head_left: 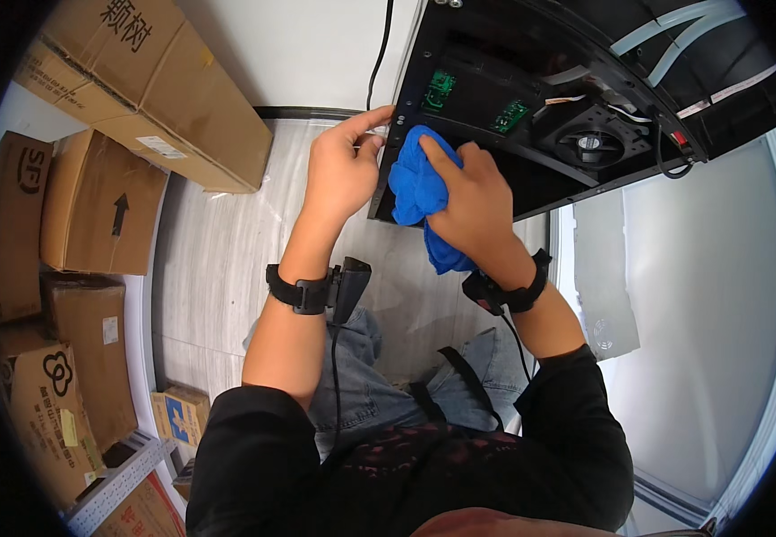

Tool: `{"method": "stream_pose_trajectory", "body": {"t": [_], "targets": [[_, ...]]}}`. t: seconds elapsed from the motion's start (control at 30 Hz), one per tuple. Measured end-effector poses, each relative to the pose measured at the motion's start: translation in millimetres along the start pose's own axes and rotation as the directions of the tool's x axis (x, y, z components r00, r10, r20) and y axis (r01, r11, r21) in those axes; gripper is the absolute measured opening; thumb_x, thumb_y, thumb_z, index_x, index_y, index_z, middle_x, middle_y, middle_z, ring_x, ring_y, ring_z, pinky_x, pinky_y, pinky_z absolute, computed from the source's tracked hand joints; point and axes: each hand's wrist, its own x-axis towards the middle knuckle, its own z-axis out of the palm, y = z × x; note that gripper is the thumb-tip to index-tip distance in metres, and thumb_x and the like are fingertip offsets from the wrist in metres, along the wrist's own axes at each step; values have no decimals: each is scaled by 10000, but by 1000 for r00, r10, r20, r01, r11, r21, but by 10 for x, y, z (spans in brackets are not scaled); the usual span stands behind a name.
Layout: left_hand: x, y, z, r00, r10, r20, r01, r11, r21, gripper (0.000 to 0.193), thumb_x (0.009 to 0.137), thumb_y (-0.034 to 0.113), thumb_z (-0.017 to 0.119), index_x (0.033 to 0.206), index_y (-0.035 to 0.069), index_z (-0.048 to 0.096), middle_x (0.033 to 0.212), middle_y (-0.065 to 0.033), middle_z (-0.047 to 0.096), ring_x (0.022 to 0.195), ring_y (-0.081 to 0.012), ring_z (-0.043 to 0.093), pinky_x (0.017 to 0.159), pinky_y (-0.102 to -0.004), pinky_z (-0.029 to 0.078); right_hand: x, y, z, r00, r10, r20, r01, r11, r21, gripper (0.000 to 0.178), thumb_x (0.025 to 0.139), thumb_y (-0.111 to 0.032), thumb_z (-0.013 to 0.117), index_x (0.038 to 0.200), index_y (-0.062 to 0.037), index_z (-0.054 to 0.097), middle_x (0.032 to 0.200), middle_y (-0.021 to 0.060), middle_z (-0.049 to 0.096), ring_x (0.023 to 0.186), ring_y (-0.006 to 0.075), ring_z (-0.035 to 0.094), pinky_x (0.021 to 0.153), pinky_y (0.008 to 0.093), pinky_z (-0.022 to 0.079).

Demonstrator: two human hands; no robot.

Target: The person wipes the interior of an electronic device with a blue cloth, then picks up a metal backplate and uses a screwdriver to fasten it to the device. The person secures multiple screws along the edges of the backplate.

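Note:
My right hand [470,204] is closed on a bunched blue cloth [416,192] and presses it against the lower left part of an open black machine housing [495,134]. Inside the housing I see green circuit boards [510,115], a small black fan [591,143] and white tubes. My left hand [345,166] rests at the housing's left edge, its fingertips pinching the rim beside the cloth. Both wrists wear black straps with small devices and cables.
Several brown cardboard boxes [150,89] are stacked along the left, some on a shelf at lower left. A black cable [379,54] hangs down the white wall. Pale wood-look floor [218,259] lies below; a white panel [710,295] stands on the right.

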Motion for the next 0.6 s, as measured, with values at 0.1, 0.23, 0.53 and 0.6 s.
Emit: {"method": "stream_pose_trajectory", "body": {"t": [0.1,0.23,0.53,0.6], "targets": [[45,-6,-10,1000,22,-9,-22,999,27,317,887,-24,520,1184,22,619,1028,-82,684,858,-108,626,754,-241,489,9,20,126,985,-60,-161,66,997,29,712,572,-196,740,1261,-170,560,839,94,469,763,286,514,635,364,459],[13,46,-33,998,2,-57,1,999,53,270,898,13,534,1145,11,643,953,-73,694,828,-102,609,752,-242,486,171,-123,157,993,-24,-113,26,1000,14,710,556,-164,746,1243,-200,570,847,79,461,788,273,504,640,364,433],[-1,58,0,999,25,-35,-23,999,48,285,906,38,538,1176,20,628,1041,-112,685,913,-125,615,818,-259,481,-38,-103,475,998,33,-52,-34,999,-21,731,550,-149,763,1250,-222,566,879,92,462,822,284,500,646,366,418],[-29,100,-4,1000,-14,-13,15,998,67,303,906,28,530,1197,23,614,1055,-108,680,924,-134,615,835,-264,477,9,-96,371,996,13,-94,-14,1000,-5,713,567,-144,752,1251,-225,568,876,87,461,817,280,497,653,366,420]]}}
